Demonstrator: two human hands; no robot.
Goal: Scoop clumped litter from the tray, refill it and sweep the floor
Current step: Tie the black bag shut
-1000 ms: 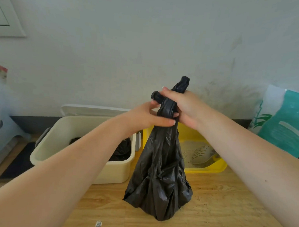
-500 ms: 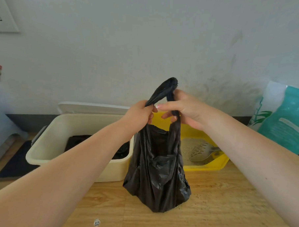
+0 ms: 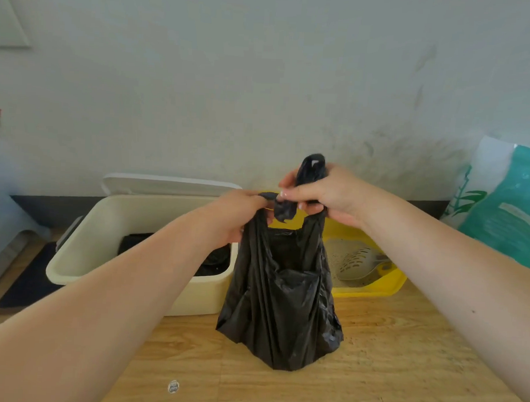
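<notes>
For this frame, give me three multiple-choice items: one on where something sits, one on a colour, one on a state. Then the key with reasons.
1. Where does the slotted scoop lie?
A. In the yellow tray
B. In the cream bin
C. On the wooden floor

2. What colour is the bag that both hands hold?
A. White
B. Black
C. Teal

3. How is the lid of the cream bin?
A. Shut flat
B. Open, tipped back toward the wall
C. Lying on the floor

Key:
1 A: the scoop rests on the litter inside the yellow tray.
2 B: the black bag hangs from the left hand and the right hand, which grip its handles.
3 B: the lid stands behind the open bin, against the wall.
</notes>
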